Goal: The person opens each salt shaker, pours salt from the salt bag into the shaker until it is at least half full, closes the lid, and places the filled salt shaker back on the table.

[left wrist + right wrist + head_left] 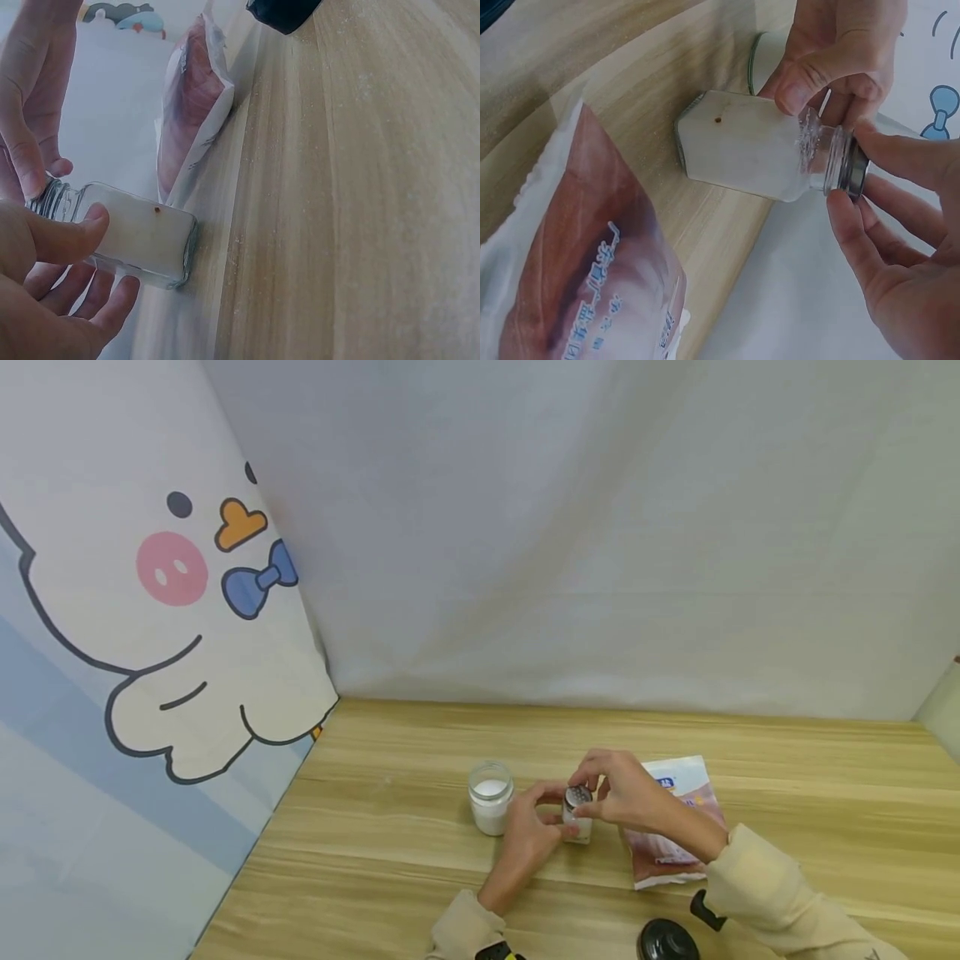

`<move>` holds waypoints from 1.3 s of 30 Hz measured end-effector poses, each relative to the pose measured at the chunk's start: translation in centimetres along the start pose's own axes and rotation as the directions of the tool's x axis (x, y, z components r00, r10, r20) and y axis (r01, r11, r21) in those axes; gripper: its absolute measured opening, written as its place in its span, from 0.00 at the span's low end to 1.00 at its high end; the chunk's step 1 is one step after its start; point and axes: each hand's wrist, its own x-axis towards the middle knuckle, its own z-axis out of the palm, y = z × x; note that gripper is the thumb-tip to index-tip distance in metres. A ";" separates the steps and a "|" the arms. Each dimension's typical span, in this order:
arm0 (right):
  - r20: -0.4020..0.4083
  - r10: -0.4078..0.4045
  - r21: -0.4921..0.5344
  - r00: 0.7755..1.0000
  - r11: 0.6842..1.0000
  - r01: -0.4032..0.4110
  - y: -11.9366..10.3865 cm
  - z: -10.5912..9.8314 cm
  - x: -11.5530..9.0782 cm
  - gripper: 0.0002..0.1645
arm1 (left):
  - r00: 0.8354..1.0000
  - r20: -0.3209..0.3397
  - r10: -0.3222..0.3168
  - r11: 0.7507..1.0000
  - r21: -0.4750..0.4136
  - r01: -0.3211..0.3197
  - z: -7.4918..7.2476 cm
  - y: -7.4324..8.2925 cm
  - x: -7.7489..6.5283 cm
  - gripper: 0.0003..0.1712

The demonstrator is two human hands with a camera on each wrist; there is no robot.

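Note:
A glass shaker [742, 146] of white grains stands upright on the table between my hands. My left hand [525, 835] holds its body, thumb on one side and fingers round the other. With thumb and fingertips my right hand [622, 789] pinches the metal cap [855, 169] at the shaker's mouth. Several small holes show in the cap's top in the head view. In both wrist views the white fill reaches near the shoulder, and a small brown speck shows on the glass. Just left of my left hand is a lidless glass jar [491, 814], partly filled with white grains.
A pink and white printed bag [675, 777] lies under my right forearm. Near the table's front edge is a round black lid [667, 939]. Fine white grains dot the wooden table [300, 187]. A pale curtain [600, 568] hangs behind, with a cartoon-printed cloth [225, 693] on the left.

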 end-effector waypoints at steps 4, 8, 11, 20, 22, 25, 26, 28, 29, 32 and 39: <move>0.014 -0.034 -0.004 0.999 0.999 0.034 -0.2 0.0 -0.1 0.14 | 1.000 0.003 0.004 1.000 -0.005 -0.004 0.0 0.0 0.0 0.26; 0.021 -0.062 -0.010 0.998 0.998 0.062 -0.3 -0.1 -0.2 0.14 | 1.000 0.009 0.009 1.000 0.006 -0.009 0.0 0.1 0.0 0.26; 0.016 -0.057 -0.014 0.998 0.998 0.057 -0.3 -0.1 -0.3 0.15 | 1.000 0.017 0.011 1.000 0.014 -0.011 0.0 0.1 -0.1 0.26; -0.005 -0.023 -0.035 1.000 0.999 0.023 -0.4 0.1 -0.5 0.15 | 1.000 0.020 0.005 1.000 0.001 -0.005 -0.1 0.3 -0.2 0.27; 0.000 -0.033 -0.035 0.999 0.999 0.033 -0.4 0.1 -0.4 0.15 | 1.000 0.021 0.003 1.000 0.000 -0.003 -0.1 0.4 -0.3 0.28; 0.003 -0.051 -0.044 0.999 0.998 0.051 -0.4 0.2 -0.4 0.14 | 1.000 0.023 0.007 1.000 0.000 -0.007 -0.2 0.4 -0.3 0.27; 0.002 -0.055 -0.049 0.998 0.997 0.055 -0.4 0.2 -0.4 0.14 | 1.000 0.022 0.011 1.000 0.002 -0.011 -0.2 0.4 -0.4 0.27; -0.006 -0.053 -0.064 0.999 0.997 0.053 -0.4 0.3 -0.5 0.14 | 1.000 0.018 0.011 1.000 0.006 -0.011 -0.2 0.4 -0.4 0.27; -0.011 -0.047 -0.073 0.999 0.996 0.047 -0.4 0.3 -0.5 0.14 | 1.000 0.016 0.013 1.000 0.008 -0.013 -0.2 0.4 -0.4 0.27; -0.022 -0.040 -0.087 0.999 0.996 0.038 -0.5 0.3 -0.6 0.14 | 1.000 0.017 0.017 1.000 0.003 -0.017 -0.2 0.5 -0.4 0.27; -0.006 -0.076 -0.086 0.997 0.994 0.075 -0.6 0.1 -0.8 0.18 | 0.999 0.024 0.021 1.000 0.008 -0.021 -0.3 0.4 -0.4 0.27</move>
